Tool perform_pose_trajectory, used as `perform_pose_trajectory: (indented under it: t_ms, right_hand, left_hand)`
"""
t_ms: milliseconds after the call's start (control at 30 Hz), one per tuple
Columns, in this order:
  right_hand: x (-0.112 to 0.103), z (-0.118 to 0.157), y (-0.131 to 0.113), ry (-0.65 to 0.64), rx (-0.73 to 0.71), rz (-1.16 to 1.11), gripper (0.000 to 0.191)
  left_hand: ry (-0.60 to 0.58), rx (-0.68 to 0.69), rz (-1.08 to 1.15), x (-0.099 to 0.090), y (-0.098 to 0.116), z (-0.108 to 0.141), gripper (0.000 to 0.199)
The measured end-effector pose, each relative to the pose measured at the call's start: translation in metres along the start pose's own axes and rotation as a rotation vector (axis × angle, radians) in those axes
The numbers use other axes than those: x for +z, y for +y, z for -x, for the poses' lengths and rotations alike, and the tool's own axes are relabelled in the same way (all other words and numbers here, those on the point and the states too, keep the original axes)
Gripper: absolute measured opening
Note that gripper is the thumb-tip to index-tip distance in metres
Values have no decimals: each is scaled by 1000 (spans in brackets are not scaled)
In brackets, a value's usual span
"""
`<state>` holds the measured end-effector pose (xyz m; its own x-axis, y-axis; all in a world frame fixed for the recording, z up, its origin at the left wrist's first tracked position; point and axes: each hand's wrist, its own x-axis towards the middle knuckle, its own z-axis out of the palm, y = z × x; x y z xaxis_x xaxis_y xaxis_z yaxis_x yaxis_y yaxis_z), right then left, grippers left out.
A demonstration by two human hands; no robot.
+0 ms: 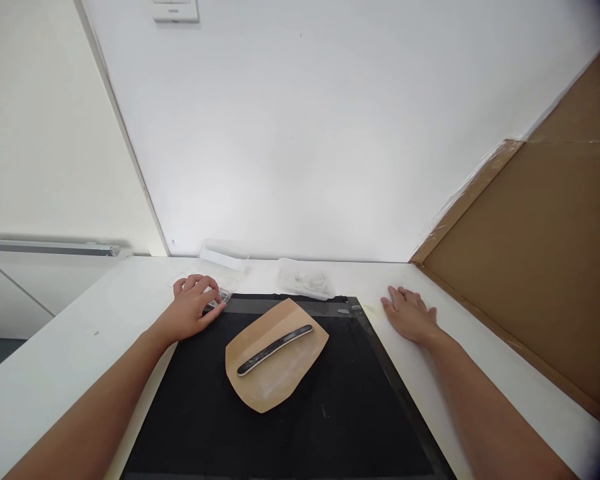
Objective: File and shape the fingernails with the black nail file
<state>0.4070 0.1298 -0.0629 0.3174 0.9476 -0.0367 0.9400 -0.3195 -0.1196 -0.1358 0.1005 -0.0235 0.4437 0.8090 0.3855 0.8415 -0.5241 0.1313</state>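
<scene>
My left hand (195,308) is at the far left corner of the black mat (350,400), its fingers curled over a small clear plastic case (223,297) that they partly hide. Flat on the white table to the right of the mat lies my right hand (409,313), fingers apart and nothing in it. Between the hands, a tan sheet (280,390) with angled edges rests on the mat, dusted with white powder. On top of it lies a curved black nail file (275,350), also dusty, touched by neither hand.
Behind the mat stand a shallow clear tray (306,279) with small pieces I cannot make out and another clear plastic container (224,255). A white wall (300,147) closes off the back. A brown cardboard panel (540,267) borders the right side.
</scene>
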Motion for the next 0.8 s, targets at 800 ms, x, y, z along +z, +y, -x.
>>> perform_pose_trajectory:
  t_ms: [800]
  right_hand:
    - [-7, -2, -7, 133, 131, -120, 71]
  left_hand:
    - [177, -329, 742, -8, 58, -11, 36]
